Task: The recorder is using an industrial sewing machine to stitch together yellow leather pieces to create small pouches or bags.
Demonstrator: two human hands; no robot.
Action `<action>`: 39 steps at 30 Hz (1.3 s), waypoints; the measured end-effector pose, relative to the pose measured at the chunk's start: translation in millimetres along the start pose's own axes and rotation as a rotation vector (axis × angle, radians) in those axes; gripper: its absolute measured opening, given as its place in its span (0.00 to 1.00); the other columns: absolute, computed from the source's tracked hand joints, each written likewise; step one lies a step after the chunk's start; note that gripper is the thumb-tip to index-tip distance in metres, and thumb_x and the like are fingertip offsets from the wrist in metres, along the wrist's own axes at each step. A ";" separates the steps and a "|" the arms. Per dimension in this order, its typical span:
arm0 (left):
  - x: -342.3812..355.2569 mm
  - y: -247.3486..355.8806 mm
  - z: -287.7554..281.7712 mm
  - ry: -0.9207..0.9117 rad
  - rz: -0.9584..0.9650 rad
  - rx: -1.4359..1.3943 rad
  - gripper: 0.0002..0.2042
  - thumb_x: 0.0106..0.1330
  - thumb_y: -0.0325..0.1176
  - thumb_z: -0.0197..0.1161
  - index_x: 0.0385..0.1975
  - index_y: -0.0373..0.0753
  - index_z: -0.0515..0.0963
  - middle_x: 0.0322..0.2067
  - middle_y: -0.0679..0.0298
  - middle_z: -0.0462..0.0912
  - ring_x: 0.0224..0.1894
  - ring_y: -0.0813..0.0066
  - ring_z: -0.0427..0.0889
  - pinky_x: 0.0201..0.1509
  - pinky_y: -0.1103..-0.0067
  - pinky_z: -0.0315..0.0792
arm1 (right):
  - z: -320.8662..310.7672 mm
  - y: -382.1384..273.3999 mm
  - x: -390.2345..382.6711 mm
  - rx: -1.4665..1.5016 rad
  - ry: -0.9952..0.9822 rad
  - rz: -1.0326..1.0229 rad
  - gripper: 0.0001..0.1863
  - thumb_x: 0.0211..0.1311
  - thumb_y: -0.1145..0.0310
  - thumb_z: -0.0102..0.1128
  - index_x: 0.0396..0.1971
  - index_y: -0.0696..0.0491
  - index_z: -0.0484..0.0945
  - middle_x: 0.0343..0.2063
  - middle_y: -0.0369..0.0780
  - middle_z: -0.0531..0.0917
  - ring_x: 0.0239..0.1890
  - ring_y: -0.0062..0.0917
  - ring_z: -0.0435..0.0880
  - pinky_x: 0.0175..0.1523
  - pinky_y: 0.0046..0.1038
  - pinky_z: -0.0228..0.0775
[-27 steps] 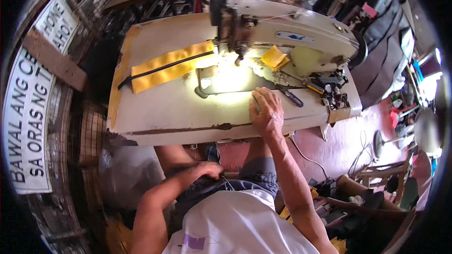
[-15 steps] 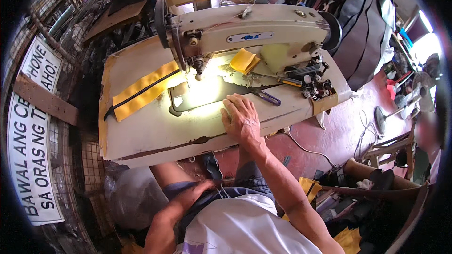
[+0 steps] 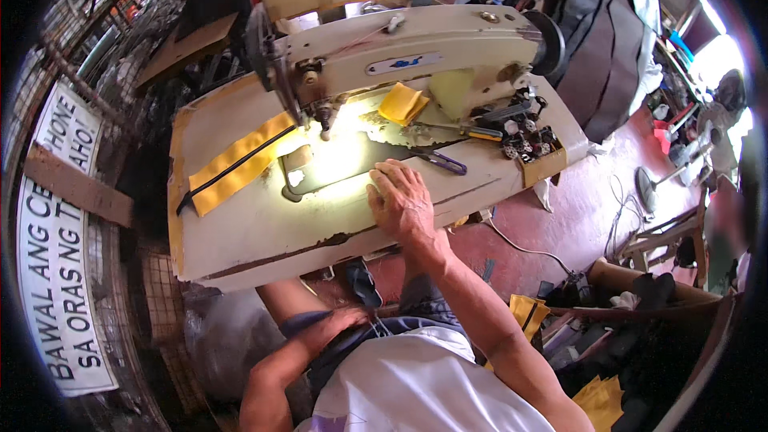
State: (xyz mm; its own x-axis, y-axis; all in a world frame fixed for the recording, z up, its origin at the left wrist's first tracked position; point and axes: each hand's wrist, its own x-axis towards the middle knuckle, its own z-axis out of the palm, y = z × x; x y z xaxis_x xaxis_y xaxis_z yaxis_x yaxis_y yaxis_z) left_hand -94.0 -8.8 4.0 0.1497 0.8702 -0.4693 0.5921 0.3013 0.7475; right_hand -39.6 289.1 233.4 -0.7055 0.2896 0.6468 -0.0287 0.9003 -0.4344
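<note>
My right hand (image 3: pixel 400 204) rests palm down, fingers lightly bent, on the worn sewing table (image 3: pixel 240 248), just below the lit needle area of the sewing machine (image 3: pixel 408 52); nothing is in it. My left hand (image 3: pixel 346 320) is low at my lap by the waistband, its fingers blurred and hard to make out. A yellow strip with a black zipper (image 3: pixel 236 164) lies left of the needle. Folded yellow pieces (image 3: pixel 402 104) sit behind it. Purple-handled snips (image 3: pixel 442 162), a screwdriver (image 3: pixel 484 133) and a small box of metal bobbins (image 3: pixel 536 152) lie to the right.
A wire-mesh wall with a white sign (image 3: pixel 68 312) is on the left. A large bag or draped material (image 3: pixel 600 72) hangs at back right. A fan stand (image 3: pixel 644 188) and cord (image 3: pixel 528 248) are on the red floor. A bin of scraps (image 3: pixel 640 304) stands lower right.
The view has shifted, so the machine and table appear further left and turned. My right hand stays on the table. My left hand remains at my lap.
</note>
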 end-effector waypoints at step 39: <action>25.5 138.0 -32.6 -0.247 -0.213 0.346 0.18 0.67 0.36 0.60 0.56 0.41 0.77 0.50 0.55 0.84 0.56 0.56 0.81 0.65 0.62 0.69 | -22.9 15.4 36.2 0.077 0.035 -0.008 0.08 0.58 0.73 0.68 0.38 0.55 0.82 0.39 0.45 0.84 0.40 0.41 0.84 0.45 0.38 0.79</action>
State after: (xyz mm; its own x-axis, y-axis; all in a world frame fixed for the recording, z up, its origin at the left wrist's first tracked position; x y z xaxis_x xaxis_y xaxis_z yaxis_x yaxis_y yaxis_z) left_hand -34.3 67.6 110.5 0.1558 0.6718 -0.7241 0.8526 0.2786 0.4420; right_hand -49.3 320.9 264.4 -0.6799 0.2949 0.6714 -0.0893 0.8755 -0.4749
